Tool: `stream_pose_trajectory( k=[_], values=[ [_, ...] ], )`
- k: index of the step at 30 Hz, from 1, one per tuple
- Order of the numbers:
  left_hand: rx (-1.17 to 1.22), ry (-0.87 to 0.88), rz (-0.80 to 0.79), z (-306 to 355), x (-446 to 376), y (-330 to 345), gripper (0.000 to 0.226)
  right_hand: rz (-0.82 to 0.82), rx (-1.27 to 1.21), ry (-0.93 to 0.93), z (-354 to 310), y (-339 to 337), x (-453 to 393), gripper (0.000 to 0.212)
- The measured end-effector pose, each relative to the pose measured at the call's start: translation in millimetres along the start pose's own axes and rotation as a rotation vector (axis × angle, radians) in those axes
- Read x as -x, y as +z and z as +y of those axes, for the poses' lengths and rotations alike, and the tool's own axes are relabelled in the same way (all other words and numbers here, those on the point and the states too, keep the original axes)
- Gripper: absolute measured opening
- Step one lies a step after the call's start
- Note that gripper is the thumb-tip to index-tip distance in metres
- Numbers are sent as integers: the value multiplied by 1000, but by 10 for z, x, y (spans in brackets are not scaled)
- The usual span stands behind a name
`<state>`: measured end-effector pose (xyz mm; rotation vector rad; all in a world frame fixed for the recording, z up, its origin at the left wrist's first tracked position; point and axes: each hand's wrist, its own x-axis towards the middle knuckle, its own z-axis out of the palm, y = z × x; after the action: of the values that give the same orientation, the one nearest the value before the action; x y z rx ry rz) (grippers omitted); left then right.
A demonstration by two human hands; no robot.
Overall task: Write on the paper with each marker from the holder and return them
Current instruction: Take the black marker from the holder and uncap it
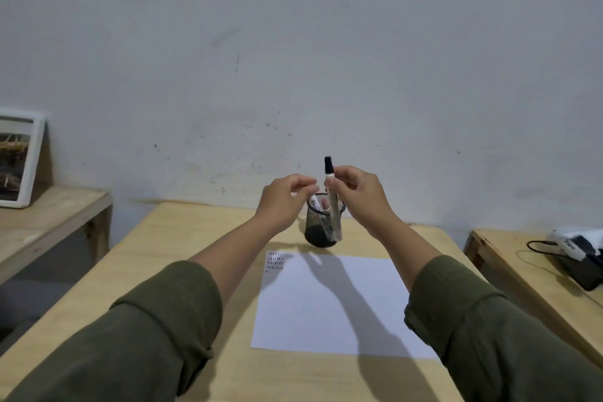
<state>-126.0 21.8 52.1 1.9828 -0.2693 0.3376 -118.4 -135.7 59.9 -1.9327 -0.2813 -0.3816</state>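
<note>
A black mesh holder [321, 232] stands at the far middle of the wooden table [195, 238], with at least one white marker [316, 203] inside it. My right hand [357, 192] grips a white marker with a black cap [332, 202], held upright over the holder, cap end up. My left hand [287, 197] hovers just left of it, fingers curled and pinched together, nothing visible in them. A white sheet of paper [329, 303] lies in front of the holder, with rows of short black strokes [274, 262] in its far left corner.
A white-framed picture [19, 160] leans on the wall on a low wooden bench [49, 219] at left. On a second table [522, 271] at right lie a dark device with a cable [577, 258]. The grey wall rises right behind the table.
</note>
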Motion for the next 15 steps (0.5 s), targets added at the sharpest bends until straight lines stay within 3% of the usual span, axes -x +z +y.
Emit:
stream_pose_trajectory(
  k=[5, 9, 15],
  values=[
    [11, 112, -46, 41, 124, -151, 32, -206, 73, 0, -6, 9, 228, 19],
    [-33, 119, -36, 5, 167, -189, 18, -229, 67, 28, -44, 39, 281, 19],
    [-31, 28, 130, -140, 167, -307, 9, -200, 49, 120, -80, -51, 274, 29]
  ],
)
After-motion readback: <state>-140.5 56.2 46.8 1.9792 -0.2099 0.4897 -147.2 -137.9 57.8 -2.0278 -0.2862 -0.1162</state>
